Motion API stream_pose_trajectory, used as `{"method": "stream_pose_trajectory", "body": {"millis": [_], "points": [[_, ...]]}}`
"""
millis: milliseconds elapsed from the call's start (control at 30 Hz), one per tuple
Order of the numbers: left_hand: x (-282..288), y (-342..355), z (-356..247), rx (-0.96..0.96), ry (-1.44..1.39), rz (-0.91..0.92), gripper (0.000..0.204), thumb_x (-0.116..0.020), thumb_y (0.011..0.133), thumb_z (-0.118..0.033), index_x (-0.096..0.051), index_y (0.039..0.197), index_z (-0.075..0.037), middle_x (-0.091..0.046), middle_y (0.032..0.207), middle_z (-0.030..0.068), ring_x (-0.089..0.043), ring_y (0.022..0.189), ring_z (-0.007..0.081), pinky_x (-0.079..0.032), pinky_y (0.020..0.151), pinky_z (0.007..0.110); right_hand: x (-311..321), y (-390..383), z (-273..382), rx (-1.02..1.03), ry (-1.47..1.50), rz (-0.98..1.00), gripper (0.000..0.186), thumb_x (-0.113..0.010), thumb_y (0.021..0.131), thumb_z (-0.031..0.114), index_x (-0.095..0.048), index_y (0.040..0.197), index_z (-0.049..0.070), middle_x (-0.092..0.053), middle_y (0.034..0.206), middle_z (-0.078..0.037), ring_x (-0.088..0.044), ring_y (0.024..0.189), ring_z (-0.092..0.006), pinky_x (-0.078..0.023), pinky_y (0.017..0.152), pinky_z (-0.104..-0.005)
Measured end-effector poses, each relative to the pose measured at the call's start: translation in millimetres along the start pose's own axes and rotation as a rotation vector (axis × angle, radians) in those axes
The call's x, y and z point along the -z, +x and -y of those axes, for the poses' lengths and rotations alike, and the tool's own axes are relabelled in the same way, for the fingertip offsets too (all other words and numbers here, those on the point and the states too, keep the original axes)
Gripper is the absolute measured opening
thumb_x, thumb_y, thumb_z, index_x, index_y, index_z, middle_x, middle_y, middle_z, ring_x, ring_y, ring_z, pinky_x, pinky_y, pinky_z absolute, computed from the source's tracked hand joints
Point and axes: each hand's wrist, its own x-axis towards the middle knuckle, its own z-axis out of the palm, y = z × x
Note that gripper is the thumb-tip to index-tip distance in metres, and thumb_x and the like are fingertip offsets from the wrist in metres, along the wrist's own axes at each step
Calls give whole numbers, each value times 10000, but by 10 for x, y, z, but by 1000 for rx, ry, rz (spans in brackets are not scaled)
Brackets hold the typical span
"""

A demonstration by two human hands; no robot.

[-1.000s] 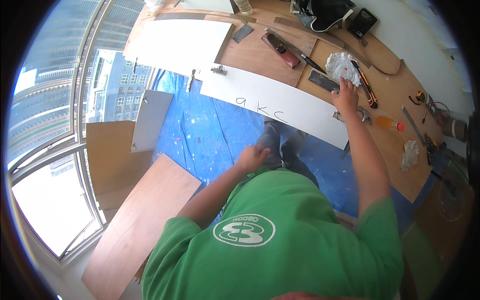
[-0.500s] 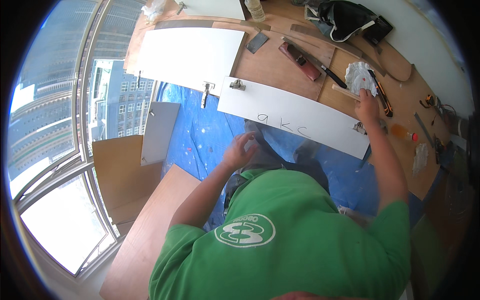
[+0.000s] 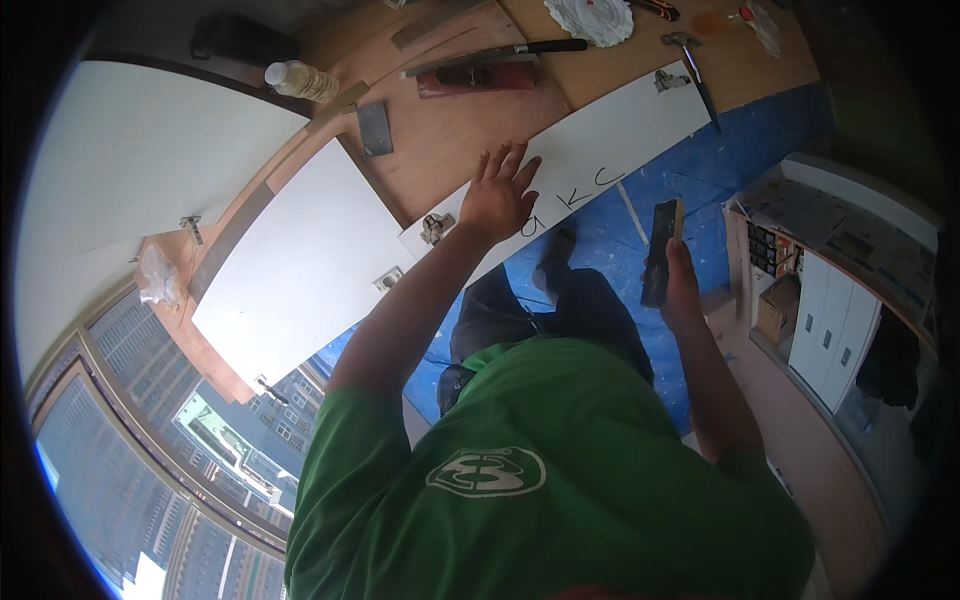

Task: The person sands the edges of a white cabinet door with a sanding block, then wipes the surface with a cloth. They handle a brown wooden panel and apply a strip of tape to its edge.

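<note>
My left hand [image 3: 496, 198] rests with spread fingers on a long white board [image 3: 628, 128] that has dark handwriting and metal hinges at both ends, the nearer hinge [image 3: 436, 227] just left of my hand. My right hand [image 3: 678, 270] grips a dark rectangular block [image 3: 659, 245] with a pale wooden edge, held upright below the board's right part, over the blue sheet [image 3: 752, 130]. A wider white panel [image 3: 295, 262] lies to the left of my left hand.
The plywood surface [image 3: 505, 120] holds a red plane [image 3: 445, 90], long file [image 3: 485, 56], hammer [image 3: 681, 41], crumpled paper [image 3: 590, 18] and bottle [image 3: 300, 80]. A window [image 3: 150, 440] is at lower left; a white cabinet [image 3: 830, 330] stands on the right.
My view has swung round. My right hand has taken the block off the bench and brought it down beside the board. My left hand has risen from near my body onto the board.
</note>
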Motion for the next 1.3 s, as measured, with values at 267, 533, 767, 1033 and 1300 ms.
{"method": "stream_pose_trajectory", "body": {"millis": [267, 533, 767, 1033, 1300], "points": [[-365, -94, 212, -81, 312, 135, 646, -414, 1068, -518, -302, 1650, -262, -188, 1742, 110, -163, 1608, 315, -84, 1297, 552, -383, -916, -1250, -13, 195, -51, 755, -651, 1028, 416, -333, 1608, 53, -589, 1071, -58, -642, 977, -185, -543, 833, -358], [-455, -84, 237, -215, 427, -2, 544, -437, 1076, -415, -417, 1596, -254, -318, 1702, 67, -268, 1577, 302, -141, 1292, 547, -809, -732, -1919, 196, 233, 51, 570, -677, 954, 256, -489, 1424, -6, -596, 1135, -87, -653, 989, -203, -526, 900, -387], [-576, -96, 339, -252, 451, -59, 522, -390, 1094, -409, -416, 1593, -258, -348, 1688, 35, -247, 1585, 262, -171, 1299, 513, -1486, -193, -2316, 332, 225, -150, 554, -725, 976, 313, -523, 1399, 18, -636, 1123, -68, -599, 957, -112, -506, 834, -302], [-639, -44, 430, -380, 312, -168, 482, -436, 1082, -364, -480, 1555, -285, -416, 1653, 51, -319, 1551, 321, -218, 1261, 564, -1676, 662, -1793, 664, 201, -351, 513, -739, 982, 398, -605, 1363, 81, -693, 1047, -29, -637, 900, -117, -534, 786, -294], [-594, -59, 333, -248, 402, -12, 542, -410, 1071, -289, -395, 1600, -173, -334, 1690, 110, -253, 1574, 342, -165, 1273, 590, -2472, 164, -2615, 706, 83, -425, 546, -723, 973, 392, -579, 1375, 53, -653, 1134, -149, -673, 996, -294, -532, 889, -378]]}}
